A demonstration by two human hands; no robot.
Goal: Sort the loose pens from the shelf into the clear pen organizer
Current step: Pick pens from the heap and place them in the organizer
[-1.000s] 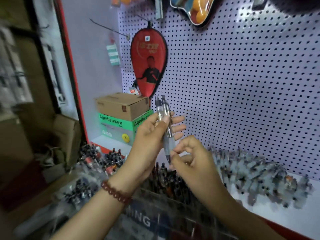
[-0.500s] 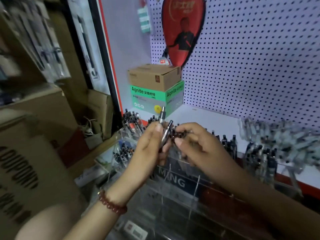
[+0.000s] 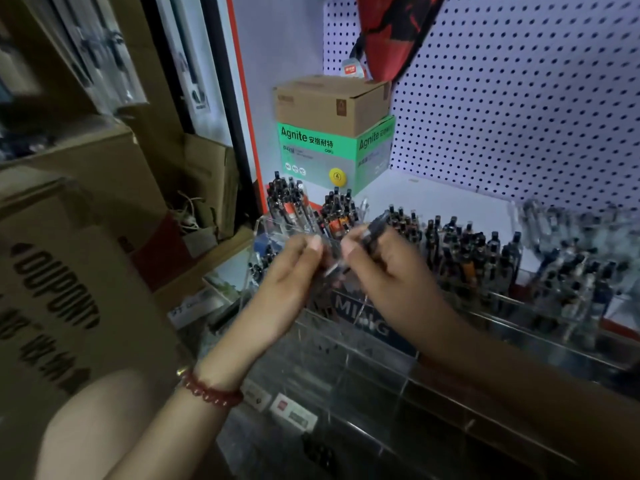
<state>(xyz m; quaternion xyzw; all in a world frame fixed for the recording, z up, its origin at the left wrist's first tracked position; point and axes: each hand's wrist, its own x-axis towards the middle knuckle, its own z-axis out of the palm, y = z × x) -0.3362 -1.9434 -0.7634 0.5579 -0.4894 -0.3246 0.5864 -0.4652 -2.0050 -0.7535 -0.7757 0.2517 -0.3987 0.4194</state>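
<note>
My left hand [image 3: 289, 277] and my right hand [image 3: 384, 271] meet just above the clear pen organizer [image 3: 346, 341], whose tiered compartments hold many dark pens. My right hand pinches a dark pen [image 3: 375, 228] that points up and away. My left hand pinches the clear, blurred end of a pen [image 3: 329, 268] between thumb and fingers; how many pens it holds is hard to tell. A pile of loose clear pens [image 3: 571, 233] lies on the white shelf [image 3: 433, 199] at the right, behind the organizer.
A green Agnite box [image 3: 332, 154] with a brown carton [image 3: 332, 98] on top stands at the shelf's back left. A pegboard wall [image 3: 519, 98] rises behind. Large cardboard boxes [image 3: 69, 271] crowd the left side. A red paddle case [image 3: 391, 32] hangs above.
Both hands have come down from in front of the pegboard to just over the organizer. The pens, held upright before, are now low between the hands, and one has gone to my right hand.
</note>
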